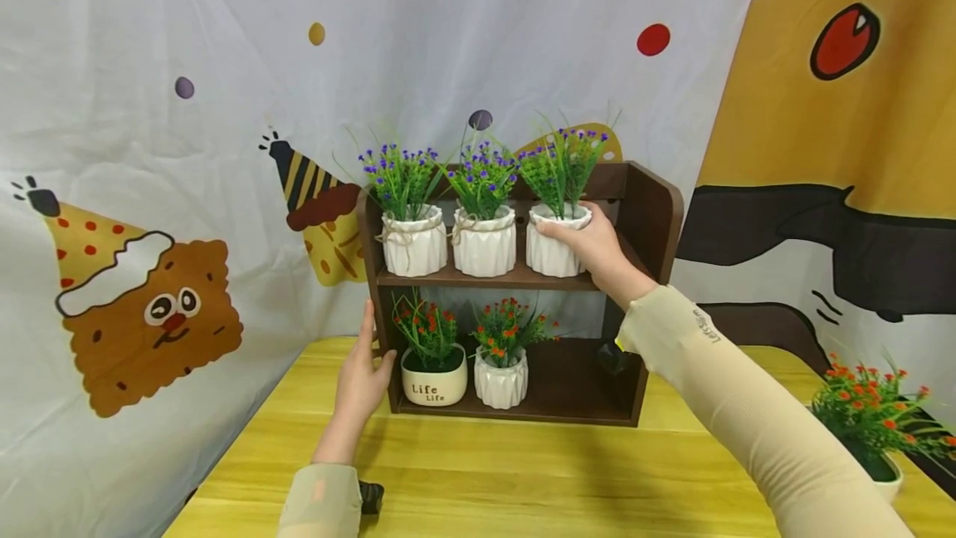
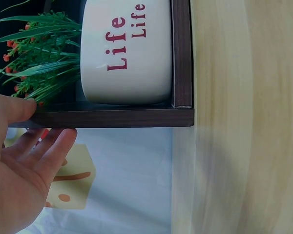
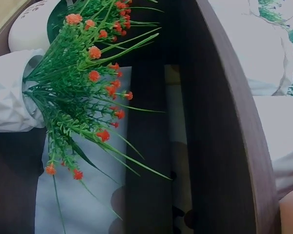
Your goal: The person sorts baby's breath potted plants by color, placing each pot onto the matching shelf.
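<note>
A dark brown two-tier wooden shelf [image 1: 515,415] stands on the table. My right hand [image 1: 601,249] grips the rightmost white ribbed flowerpot [image 1: 551,249] on the upper tier, thumb across its front, other fingers mostly hidden behind. Purple flowers [image 1: 563,160] grow from this pot. Two similar white pots, a middle one [image 1: 484,246] and a left one [image 1: 414,246] tied with twine, stand beside it. My left hand [image 1: 360,384] holds the shelf's left side panel [image 2: 117,117], thumb at the inner side and fingers against the outside.
On the lower tier sit a cream "Life" pot [image 1: 433,388] and a white ribbed pot [image 1: 500,384], both with orange-red flowers. Another orange-flowered plant [image 1: 870,405] stands at the table's right. A printed curtain [image 1: 448,40] hangs behind the wooden table [image 1: 478,471].
</note>
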Demonstrator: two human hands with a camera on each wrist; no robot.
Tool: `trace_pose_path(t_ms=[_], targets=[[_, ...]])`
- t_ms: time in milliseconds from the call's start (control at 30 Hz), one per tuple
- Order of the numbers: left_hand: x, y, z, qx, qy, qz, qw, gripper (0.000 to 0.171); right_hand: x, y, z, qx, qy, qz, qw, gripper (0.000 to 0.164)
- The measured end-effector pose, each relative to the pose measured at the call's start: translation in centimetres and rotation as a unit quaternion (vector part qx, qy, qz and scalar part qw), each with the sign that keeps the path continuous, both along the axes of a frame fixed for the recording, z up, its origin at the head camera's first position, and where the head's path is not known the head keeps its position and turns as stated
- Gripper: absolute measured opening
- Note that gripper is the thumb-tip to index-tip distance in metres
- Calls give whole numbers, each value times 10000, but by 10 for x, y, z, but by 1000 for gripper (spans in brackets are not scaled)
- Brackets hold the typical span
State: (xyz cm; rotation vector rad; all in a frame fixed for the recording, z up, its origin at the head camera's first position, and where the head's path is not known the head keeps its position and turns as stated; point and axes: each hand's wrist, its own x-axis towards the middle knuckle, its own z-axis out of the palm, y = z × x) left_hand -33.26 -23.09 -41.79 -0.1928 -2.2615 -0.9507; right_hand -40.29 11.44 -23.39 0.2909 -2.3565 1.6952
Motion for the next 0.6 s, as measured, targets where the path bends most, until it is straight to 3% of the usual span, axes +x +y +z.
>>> trace_pose_path(t_ms=[167,300,467,600], targets=[[0,0,-1,-20,10,28,10000,95,9,7,1,-100,-96,171,9998,99],[0,-1,0,-5,-5,5,10000,95,26,18,-3,-553,125,455,9974,89],[-2,0,2,10,-98,-33,9999,95,63,41,-16,-1128,412,769,9898,77],[-3,-1,1,13,-118,-62,9999,95,98,60,-30,-1725,601,1073,9773,71]])
